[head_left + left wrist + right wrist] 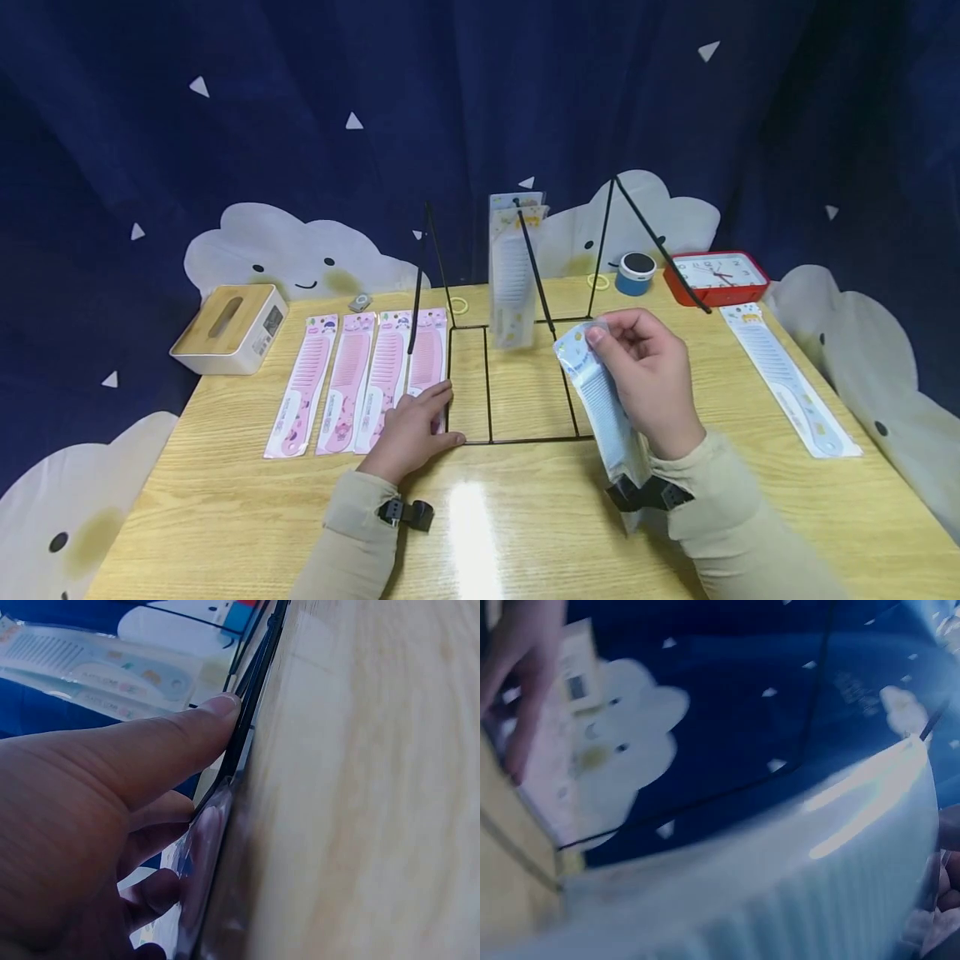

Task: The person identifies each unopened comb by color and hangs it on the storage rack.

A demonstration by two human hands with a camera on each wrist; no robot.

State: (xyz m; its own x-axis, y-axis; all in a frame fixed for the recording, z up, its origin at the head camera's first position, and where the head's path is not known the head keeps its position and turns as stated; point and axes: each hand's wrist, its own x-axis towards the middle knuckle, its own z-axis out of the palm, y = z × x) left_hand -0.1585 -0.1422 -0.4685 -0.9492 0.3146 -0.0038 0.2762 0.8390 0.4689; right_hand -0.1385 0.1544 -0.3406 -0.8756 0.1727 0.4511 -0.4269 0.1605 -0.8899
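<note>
My right hand point(648, 375) pinches the top end of a light blue packaged comb point(603, 408), which hangs down in front of the wrist. In the right wrist view the comb's teeth point(795, 915) loom large and blurred. My left hand point(412, 429) holds the front left corner of a black wire rack point(517, 440); in the left wrist view its thumb point(187, 739) presses on the wire. Packaged combs point(512, 275) hang from the rack's middle arm. Several pink packaged combs point(303, 392) lie side by side left of the rack, the nearest one partly under the left hand.
Another blue packaged comb point(791, 379) lies at the right. Along the back stand a tissue box point(251, 333), a small blue speaker point(634, 279) and a red clock point(716, 292). Yellow rings point(459, 306) lie near the rack, whose side arms slope forward and down.
</note>
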